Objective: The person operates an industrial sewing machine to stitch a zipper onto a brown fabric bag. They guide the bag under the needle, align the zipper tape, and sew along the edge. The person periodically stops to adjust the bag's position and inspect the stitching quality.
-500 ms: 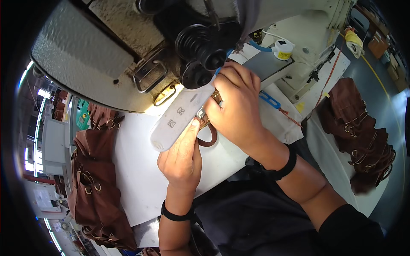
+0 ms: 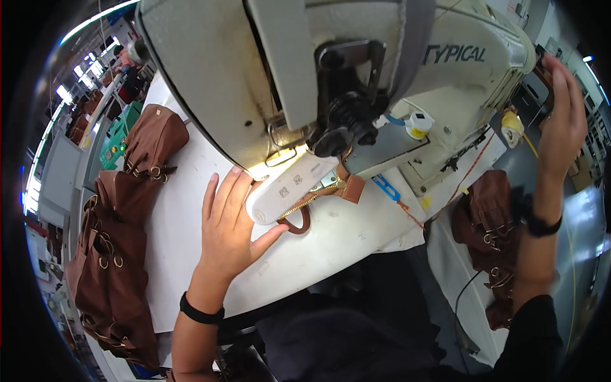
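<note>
My left hand (image 2: 232, 232) lies open with fingers spread on the white work surface (image 2: 331, 242). Its thumb touches or nearly touches the gold zipper (image 2: 299, 205) of a brown leather piece (image 2: 351, 189), and its fingers are beside a long rounded white bar (image 2: 289, 191). The leather sits under the head of a large sewing machine (image 2: 344, 127), partly hidden by the bar; a brown leather loop (image 2: 300, 223) sticks out. My right hand (image 2: 563, 121) is raised by the machine's right end, fingers stretched out. Whether its fingertips touch the machine I cannot tell.
Brown leather bags with gold rings are heaped at the left (image 2: 121, 235) and at the right (image 2: 487, 223). A blue plastic tool (image 2: 386, 188) on an orange cord lies right of the leather. A small white bottle (image 2: 419, 125) stands on the machine bed.
Both hands were together at the leather. The right has let go and risen far to the right. The left has opened and shifted left, and the view has swung, showing more of the machine.
</note>
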`<act>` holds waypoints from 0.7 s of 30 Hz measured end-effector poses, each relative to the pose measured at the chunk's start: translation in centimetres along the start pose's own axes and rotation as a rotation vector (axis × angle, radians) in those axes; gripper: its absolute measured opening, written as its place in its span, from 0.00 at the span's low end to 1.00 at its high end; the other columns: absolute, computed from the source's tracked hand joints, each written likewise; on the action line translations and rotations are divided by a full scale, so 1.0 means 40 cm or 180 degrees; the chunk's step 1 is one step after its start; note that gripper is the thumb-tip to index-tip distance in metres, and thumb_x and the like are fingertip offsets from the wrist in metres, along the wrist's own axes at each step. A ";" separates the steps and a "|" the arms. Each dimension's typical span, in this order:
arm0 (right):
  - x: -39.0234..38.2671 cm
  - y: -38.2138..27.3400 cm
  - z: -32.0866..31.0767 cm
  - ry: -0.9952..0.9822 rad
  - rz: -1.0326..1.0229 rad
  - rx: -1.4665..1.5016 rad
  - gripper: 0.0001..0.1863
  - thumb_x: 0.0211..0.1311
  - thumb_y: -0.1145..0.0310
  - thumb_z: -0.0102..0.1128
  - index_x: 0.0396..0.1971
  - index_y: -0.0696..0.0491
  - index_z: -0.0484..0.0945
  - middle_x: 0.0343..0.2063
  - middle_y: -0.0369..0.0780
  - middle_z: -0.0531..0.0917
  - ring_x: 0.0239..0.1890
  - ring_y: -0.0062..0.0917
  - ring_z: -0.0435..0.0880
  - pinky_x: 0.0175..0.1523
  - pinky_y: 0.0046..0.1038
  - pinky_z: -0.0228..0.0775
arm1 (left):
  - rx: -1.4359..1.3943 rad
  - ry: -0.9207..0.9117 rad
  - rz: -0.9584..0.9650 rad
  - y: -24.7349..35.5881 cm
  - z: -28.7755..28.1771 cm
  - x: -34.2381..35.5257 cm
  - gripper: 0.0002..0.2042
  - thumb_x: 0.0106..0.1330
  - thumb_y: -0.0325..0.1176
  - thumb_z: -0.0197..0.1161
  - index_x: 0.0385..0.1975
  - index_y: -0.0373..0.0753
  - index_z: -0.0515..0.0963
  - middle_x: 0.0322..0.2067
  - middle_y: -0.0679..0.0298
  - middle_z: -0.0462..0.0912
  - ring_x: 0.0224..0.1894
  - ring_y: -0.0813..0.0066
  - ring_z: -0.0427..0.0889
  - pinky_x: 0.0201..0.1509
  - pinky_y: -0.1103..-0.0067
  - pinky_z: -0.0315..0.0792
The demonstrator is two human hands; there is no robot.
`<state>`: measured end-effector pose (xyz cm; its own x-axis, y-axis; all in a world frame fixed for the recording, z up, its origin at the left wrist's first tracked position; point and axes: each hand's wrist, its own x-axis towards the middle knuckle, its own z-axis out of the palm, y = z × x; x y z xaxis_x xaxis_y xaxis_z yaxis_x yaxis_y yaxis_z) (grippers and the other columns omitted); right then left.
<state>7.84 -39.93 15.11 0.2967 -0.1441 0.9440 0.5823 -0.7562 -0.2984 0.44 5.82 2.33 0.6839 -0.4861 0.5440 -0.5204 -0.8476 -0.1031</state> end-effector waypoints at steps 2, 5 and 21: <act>0.185 0.173 -0.001 -0.0514 0.0239 -0.0377 0.18 0.77 0.57 0.56 0.55 0.53 0.84 0.45 0.35 0.88 0.46 0.18 0.82 0.54 0.22 0.71 | -0.0122 -0.0246 0.0007 -0.019 0.000 0.036 0.40 0.50 0.56 0.79 0.59 0.36 0.79 0.59 0.53 0.78 0.67 0.54 0.72 0.78 0.50 0.52; 0.421 0.421 0.009 -0.2085 0.0449 -0.2012 0.22 0.71 0.52 0.61 0.47 0.57 0.85 0.39 0.42 0.89 0.43 0.30 0.86 0.53 0.31 0.75 | -0.0625 -0.0593 0.0315 -0.022 0.018 0.120 0.40 0.50 0.60 0.78 0.60 0.40 0.79 0.57 0.59 0.81 0.64 0.59 0.75 0.79 0.51 0.49; 0.020 0.462 0.029 0.0104 0.0785 -0.0279 0.24 0.82 0.55 0.47 0.49 0.63 0.80 0.40 0.41 0.83 0.44 0.22 0.79 0.54 0.26 0.71 | -0.0716 -0.0154 0.0413 -0.103 0.081 0.091 0.21 0.61 0.33 0.68 0.57 0.43 0.84 0.53 0.65 0.85 0.62 0.62 0.79 0.69 0.64 0.69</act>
<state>19.71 -53.26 10.18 0.3961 -0.3504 0.8487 0.4272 -0.7478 -0.5082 6.75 6.86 2.05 0.6249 -0.6018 0.4973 -0.7023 -0.7116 0.0214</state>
